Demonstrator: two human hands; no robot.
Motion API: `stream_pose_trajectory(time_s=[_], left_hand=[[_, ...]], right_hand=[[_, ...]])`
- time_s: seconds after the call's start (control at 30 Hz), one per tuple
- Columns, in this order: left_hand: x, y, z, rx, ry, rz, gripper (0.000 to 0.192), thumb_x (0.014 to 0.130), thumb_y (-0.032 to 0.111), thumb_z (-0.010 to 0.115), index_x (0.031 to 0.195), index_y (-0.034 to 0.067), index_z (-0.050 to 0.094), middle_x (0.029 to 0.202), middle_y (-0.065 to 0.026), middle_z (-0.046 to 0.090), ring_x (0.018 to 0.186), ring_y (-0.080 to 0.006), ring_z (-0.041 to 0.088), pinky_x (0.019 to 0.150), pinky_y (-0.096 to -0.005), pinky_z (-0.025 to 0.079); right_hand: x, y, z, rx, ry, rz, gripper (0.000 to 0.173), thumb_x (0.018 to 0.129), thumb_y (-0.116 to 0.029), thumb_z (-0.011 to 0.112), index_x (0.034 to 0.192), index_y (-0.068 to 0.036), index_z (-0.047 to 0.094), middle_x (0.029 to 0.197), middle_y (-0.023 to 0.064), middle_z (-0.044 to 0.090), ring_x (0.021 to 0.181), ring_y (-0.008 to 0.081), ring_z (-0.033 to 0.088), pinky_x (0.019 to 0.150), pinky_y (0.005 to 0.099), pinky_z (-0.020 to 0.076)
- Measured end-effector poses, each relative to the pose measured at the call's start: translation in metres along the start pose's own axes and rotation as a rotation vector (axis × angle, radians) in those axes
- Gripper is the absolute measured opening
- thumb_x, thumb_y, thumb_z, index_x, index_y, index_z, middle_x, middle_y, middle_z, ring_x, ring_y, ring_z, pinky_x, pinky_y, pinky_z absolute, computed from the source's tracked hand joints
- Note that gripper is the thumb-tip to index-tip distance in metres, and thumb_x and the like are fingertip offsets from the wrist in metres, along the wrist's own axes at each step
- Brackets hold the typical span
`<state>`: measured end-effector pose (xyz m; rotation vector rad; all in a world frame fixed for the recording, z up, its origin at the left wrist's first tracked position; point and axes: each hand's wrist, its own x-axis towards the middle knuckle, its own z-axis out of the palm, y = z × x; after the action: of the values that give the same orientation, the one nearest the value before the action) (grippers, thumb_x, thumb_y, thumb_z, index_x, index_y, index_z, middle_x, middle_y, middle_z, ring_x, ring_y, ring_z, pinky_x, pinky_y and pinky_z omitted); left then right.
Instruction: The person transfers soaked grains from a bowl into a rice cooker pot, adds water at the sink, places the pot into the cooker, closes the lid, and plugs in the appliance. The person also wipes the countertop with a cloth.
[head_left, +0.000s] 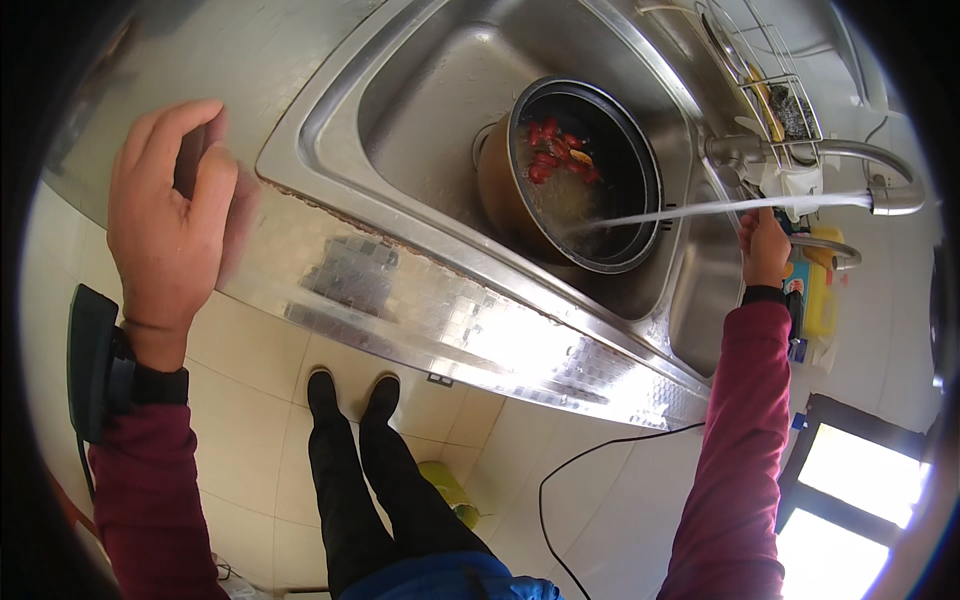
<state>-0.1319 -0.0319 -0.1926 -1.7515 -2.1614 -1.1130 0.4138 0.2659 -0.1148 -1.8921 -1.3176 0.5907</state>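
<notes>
My right hand (765, 244) grips the lever of the curved metal faucet (904, 196); my fingertips partly hide the lever. A stream of water (720, 211) runs from the spout into a cooking pot (496, 176). The pot is brown outside and dark inside, and it stands in the large stainless steel sink basin (420, 97). Several red fruits, apparently jujubes (551, 150), lie in the water within it, along with a small yellowish piece (581, 157). Over the counter to the left, my left hand (169, 217) is raised with fingers loosely curled, thumb apart, holding nothing.
A smaller basin (694, 307) adjoins at the right. Behind the faucet, a wire rack (795, 80) holds a steel-wool scrubber (791, 112). Yellow bottles (821, 307) stand near my right wrist. Below the mosaic-patterned counter edge are a black cable (541, 487) and a green bin (450, 491).
</notes>
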Motion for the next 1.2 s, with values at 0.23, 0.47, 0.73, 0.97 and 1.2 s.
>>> stream_pose_trajectory(time_s=[0.23,0.47,0.73,0.97,1.2], left_hand=[[0.0,-0.001,0.0,0.014,0.003,0.01,0.024,0.088,0.008,0.057,0.111,0.003,0.064,0.11,-0.0104,0.064,0.101,-0.029,0.061,0.09,-0.0347,0.047],[-0.002,-0.004,0.001,0.007,-0.003,0.006,0.026,0.088,0.009,0.057,0.112,0.003,0.064,0.112,-0.0103,0.064,0.103,-0.0287,0.061,0.091,-0.0345,0.047],[-0.002,-0.005,0.002,-0.029,-0.012,-0.02,0.026,0.089,0.01,0.057,0.114,0.003,0.064,0.113,-0.0104,0.064,0.103,-0.0283,0.061,0.092,-0.0345,0.048],[-0.002,-0.006,0.0,0.024,-0.02,0.003,0.027,0.09,0.012,0.057,0.114,0.003,0.064,0.113,-0.0105,0.064,0.104,-0.0285,0.061,0.092,-0.0347,0.048],[-0.001,-0.006,0.0,0.031,-0.025,0.017,0.027,0.09,0.012,0.057,0.114,0.003,0.065,0.113,-0.0112,0.064,0.103,-0.0286,0.061,0.092,-0.035,0.048]], right_hand=[[0.001,0.001,0.0,-0.037,0.019,-0.006,0.033,0.096,-0.038,0.058,0.091,-0.008,0.069,0.074,-0.0029,0.063,0.056,0.0061,0.053,0.049,0.0214,0.0394],[-0.001,0.002,0.002,-0.039,0.018,-0.045,0.033,0.096,-0.038,0.057,0.091,-0.008,0.069,0.073,-0.0029,0.062,0.054,0.0063,0.053,0.047,0.0214,0.0391],[0.002,0.005,0.001,-0.05,0.019,-0.058,0.034,0.096,-0.038,0.057,0.09,-0.008,0.069,0.073,-0.0027,0.062,0.055,0.0061,0.052,0.048,0.0216,0.0393],[0.004,0.007,0.0,-0.037,0.016,-0.032,0.034,0.097,-0.039,0.057,0.092,-0.008,0.069,0.074,-0.003,0.063,0.056,0.0058,0.052,0.05,0.0225,0.0399],[0.011,0.012,-0.002,-0.067,0.021,-0.046,0.034,0.097,-0.04,0.057,0.093,-0.009,0.069,0.075,-0.0036,0.062,0.057,0.006,0.052,0.051,0.0221,0.0398]])
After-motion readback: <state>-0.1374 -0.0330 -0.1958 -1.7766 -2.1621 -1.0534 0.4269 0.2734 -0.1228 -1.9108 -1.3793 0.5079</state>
